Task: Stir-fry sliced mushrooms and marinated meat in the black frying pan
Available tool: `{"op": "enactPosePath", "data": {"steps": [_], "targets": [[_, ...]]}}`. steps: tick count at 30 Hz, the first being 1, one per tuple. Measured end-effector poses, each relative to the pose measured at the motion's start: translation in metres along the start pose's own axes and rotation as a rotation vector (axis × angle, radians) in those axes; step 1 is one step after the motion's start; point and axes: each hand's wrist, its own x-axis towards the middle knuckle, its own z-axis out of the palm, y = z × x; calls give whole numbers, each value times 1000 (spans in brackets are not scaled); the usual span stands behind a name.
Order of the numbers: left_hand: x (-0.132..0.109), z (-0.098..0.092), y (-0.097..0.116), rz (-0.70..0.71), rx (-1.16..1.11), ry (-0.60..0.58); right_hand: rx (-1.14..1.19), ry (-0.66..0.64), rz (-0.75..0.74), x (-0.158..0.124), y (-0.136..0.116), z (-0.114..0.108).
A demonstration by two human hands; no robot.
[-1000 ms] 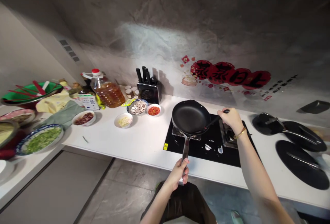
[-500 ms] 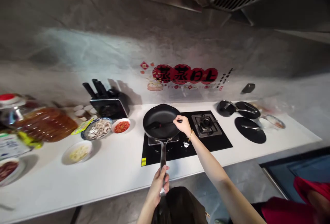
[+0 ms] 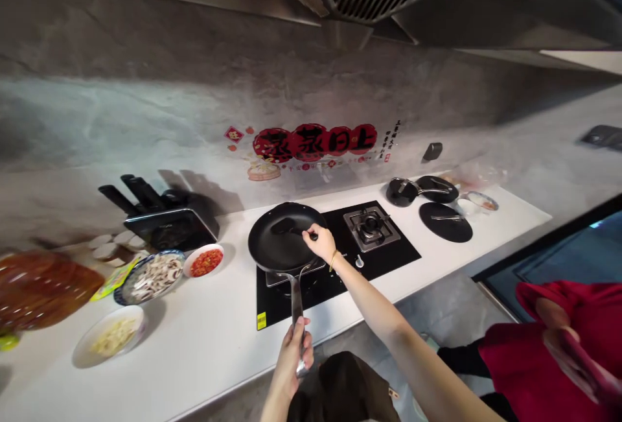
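Observation:
A black frying pan (image 3: 279, 247) sits on the left burner of the black gas hob (image 3: 389, 257). My left hand (image 3: 293, 351) is closed round the end of the pan's long steel handle, out past the counter's front edge. My right hand (image 3: 321, 243) is closed on the handle of a black spatula (image 3: 284, 226), whose blade rests inside the pan. A gold bangle is on my right wrist.
Left of the hob stand a bowl of chopped red chilli (image 3: 206, 260), a bowl of sliced mushrooms (image 3: 151, 276), a bowl of pale mince (image 3: 111, 340), a knife block (image 3: 165, 224) and an oil bottle (image 3: 39, 289). Black lids and pans (image 3: 444, 221) lie at right. A person in red (image 3: 549, 344) is at lower right.
My right hand moved with the spatula from the hob's right side into the pan. The view swung right and up, bringing in the hood and the person in red.

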Motion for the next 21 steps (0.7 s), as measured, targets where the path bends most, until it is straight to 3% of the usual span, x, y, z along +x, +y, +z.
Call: {"op": "enactPosePath", "data": {"steps": [3, 8, 10, 12, 16, 18, 21], "targets": [[0, 3, -2, -4, -9, -1, 155, -20, -42, -9, 8, -2], [-5, 7, 0, -16, -63, -26, 129, -117, -80, -34, 12, -49], [-4, 6, 2, -25, -92, -42, 80, -143, -60, -47, 22, -56], [-3, 4, 4, -45, -110, -51, 40, -187, -25, -63, 34, -50], [-5, -3, 3, -75, -130, -37, -4, -297, 74, -91, 55, -16], [-10, -9, 0, -52, -151, 44, 14, -282, 103, -102, 62, 0], [-24, -26, -11, 45, -160, 254, 86, -236, 62, -128, 72, 11]]}}
